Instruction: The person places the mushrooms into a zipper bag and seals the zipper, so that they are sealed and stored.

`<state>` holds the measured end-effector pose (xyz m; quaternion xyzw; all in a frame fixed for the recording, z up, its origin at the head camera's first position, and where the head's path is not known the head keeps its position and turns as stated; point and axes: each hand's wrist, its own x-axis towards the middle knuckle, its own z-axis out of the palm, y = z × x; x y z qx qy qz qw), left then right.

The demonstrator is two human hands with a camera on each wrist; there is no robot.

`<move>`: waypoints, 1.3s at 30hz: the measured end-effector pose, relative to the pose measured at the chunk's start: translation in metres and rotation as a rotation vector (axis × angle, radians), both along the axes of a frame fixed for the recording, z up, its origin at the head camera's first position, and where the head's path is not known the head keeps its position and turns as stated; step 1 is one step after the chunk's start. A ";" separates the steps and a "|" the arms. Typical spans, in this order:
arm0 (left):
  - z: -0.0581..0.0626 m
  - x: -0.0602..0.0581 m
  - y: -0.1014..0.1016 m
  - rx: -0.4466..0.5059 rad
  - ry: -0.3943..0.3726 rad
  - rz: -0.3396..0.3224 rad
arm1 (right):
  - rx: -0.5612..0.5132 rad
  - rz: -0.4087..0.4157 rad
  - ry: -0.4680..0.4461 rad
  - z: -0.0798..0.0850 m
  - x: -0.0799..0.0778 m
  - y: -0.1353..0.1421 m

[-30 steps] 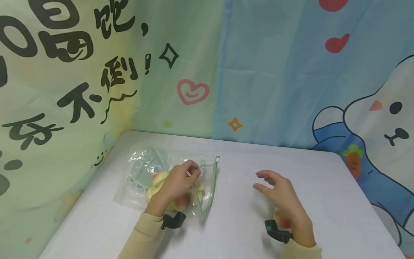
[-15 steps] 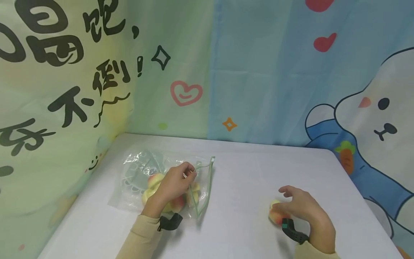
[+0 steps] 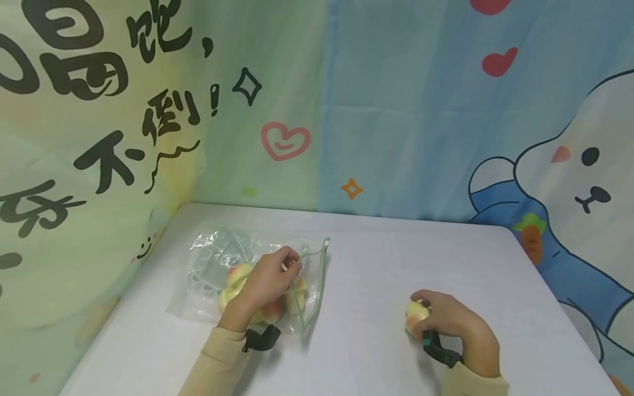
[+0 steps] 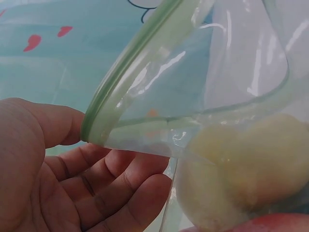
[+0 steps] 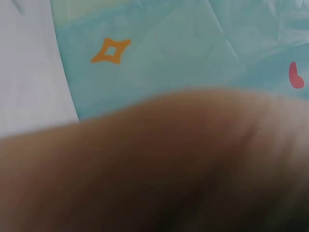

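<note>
On the left in the head view, a clear zip bag (image 3: 185,300) with green edging lies on its side. Several yellow-and-red peaches (image 3: 236,276) are inside it. My left hand (image 3: 267,279) pinches the bag at its mouth; in the left wrist view the thumb presses the green zip strip (image 4: 104,111), fingers behind the film. To the right, my right hand (image 3: 453,316) grips a single yellow-red peach (image 3: 415,314), thumb at its near side and fingers over the top. The right wrist view is mostly filled by the blurred hand (image 5: 169,159), which hides the peach.
A white table (image 3: 366,275) carries everything. Behind it hangs a printed cloth backdrop (image 3: 396,110), and another printed side (image 3: 99,231) closes off the left. Black wrist cameras (image 3: 262,337) sit on both wrists.
The right hand has moved right and down to the loose peach, and its fingers have now closed round it. The left hand still holds the bag. The head view has shifted slightly.
</note>
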<state>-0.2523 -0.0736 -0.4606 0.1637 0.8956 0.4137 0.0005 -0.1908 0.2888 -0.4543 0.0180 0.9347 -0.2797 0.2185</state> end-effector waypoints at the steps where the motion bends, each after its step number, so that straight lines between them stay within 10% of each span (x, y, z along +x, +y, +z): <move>1: 0.000 0.000 0.000 0.002 -0.002 0.001 | -0.025 -0.001 0.011 -0.001 0.000 -0.003; 8: -0.003 0.001 -0.003 0.006 -0.009 0.003 | -0.265 0.058 0.105 -0.015 -0.011 -0.029; 22: -0.004 0.001 -0.007 -0.011 0.001 0.010 | -0.406 0.060 0.327 -0.038 -0.035 -0.096; 39: 0.004 -0.002 -0.004 0.001 0.017 -0.005 | -0.725 0.035 0.383 -0.049 -0.031 -0.173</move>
